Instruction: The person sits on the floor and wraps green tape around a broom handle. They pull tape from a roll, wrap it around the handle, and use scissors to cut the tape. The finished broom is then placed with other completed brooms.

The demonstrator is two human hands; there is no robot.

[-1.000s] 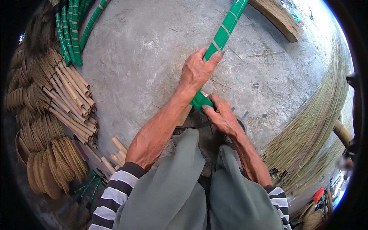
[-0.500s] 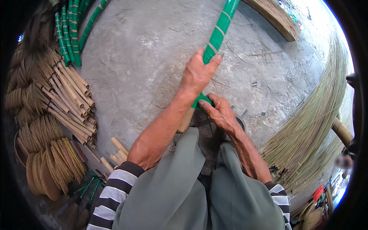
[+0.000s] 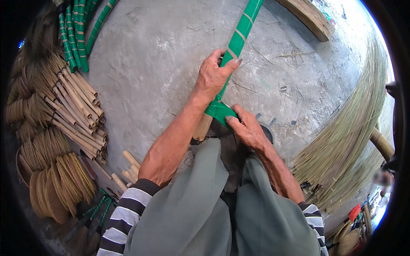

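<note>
A pole [image 3: 242, 36] wound in glossy green tape with narrow tan bands slants up from between my knees to the far edge. My left hand [image 3: 212, 77] is closed around it, with the thumb lying along its near side. Below that hand, the pole's lower end [image 3: 202, 127] is bare and tan like bamboo. A loose strip of green tape [image 3: 221, 112] stretches from the pole toward the right. My right hand [image 3: 247, 129] pinches the strip's end between thumb and fingers. Anything inside the curled right palm is hidden.
Bamboo-handled bundles [image 3: 79, 111] lie at left, below green-wrapped handles [image 3: 78, 34]. Coiled braided bundles [image 3: 62, 183] sit nearer. A wooden beam [image 3: 309, 19] rests at the far right. Long dry straw [image 3: 341, 136] spreads along the right side, on the grey concrete floor [image 3: 145, 55].
The pole has turned slightly and shifted left, with my left hand still on it. The green strip now shows wider and flatter between my hands.
</note>
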